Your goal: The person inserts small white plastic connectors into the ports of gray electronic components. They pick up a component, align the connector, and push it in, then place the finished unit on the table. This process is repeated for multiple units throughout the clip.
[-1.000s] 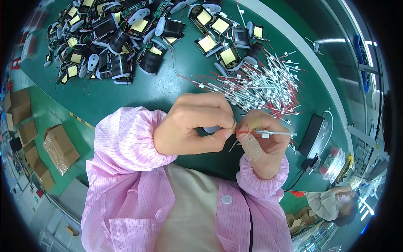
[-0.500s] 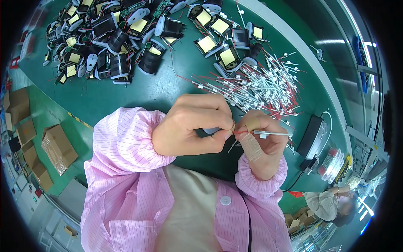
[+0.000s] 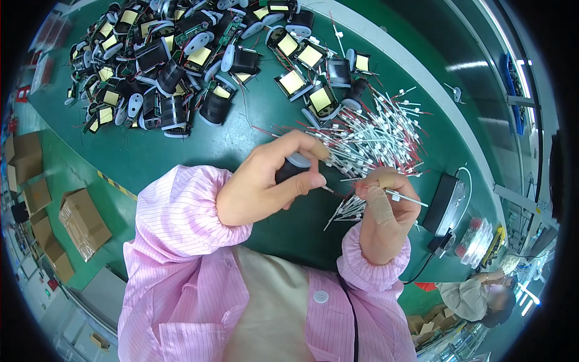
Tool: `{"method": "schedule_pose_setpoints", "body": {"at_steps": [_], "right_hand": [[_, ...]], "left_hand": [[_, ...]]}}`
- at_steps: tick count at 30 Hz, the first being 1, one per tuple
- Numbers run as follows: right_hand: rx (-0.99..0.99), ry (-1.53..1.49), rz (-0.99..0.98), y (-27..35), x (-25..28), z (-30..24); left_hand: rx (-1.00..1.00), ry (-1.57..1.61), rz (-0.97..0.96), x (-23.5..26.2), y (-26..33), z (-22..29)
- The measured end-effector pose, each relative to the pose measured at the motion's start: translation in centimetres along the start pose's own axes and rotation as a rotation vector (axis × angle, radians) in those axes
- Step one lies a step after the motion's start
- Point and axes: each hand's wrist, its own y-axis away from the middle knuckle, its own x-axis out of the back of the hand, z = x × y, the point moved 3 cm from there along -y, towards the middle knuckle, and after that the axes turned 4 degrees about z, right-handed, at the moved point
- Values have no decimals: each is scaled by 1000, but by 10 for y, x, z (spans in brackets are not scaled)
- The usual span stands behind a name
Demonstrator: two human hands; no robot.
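My left hand point(image 3: 256, 190) curls round a small black cylindrical unit with a grey end cap point(image 3: 297, 163); most of the unit is hidden by the palm and fingers. Its thumb and forefinger stand apart at the tips, with a short thin lead end near the thumb. To the right, my right hand point(image 3: 386, 211), taped on thumb and forefinger, pinches a white-sleeved wire lead point(image 3: 410, 199) with a white tag and thin red ends pointing toward the left hand. Just beyond both hands spreads a pile of similar white and red wire leads point(image 3: 386, 130).
Black cylindrical units with yellow pads and green boards point(image 3: 172, 78) crowd the far left of the green table point(image 3: 199, 145). A smaller group point(image 3: 310, 57) sits at the far middle. On the right are a black power box point(image 3: 443, 205) and clear bags point(image 3: 475, 241). Another person point(image 3: 476, 295) works at lower right.
My hands have moved apart; earlier their fingertips met at the wire ends. My left thumb and forefinger have opened, showing more of the black unit. The right hand still pinches the lead.
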Motion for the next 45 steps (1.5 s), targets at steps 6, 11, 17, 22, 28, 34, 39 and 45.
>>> {"method": "schedule_pose_setpoints", "body": {"at_steps": [6,11,17,22,28,34,39,45], "right_hand": [[3,17,5,-1,0,-2],[15,-19,16,-3,1,-2],[14,28,47,-1,0,-5],[-22,16,12,1,-7,-10],[117,137,-84,5,-18,-14],[280,255,-65,15,-22,-31],[340,390,-107,18,-27,-41],[408,433,-102,18,-29,-45]], "left_hand": [[-463,-85,27,1,-11,-13],[-244,96,-2,9,-11,-8],[-212,91,64,4,-7,-3],[-495,-15,162,-6,-7,-13],[-961,-368,159,-8,-1,-1],[-1077,-262,104,-9,-1,-1],[-1097,-264,80,-8,-1,1],[-1137,-266,65,-8,-2,-1]]}}
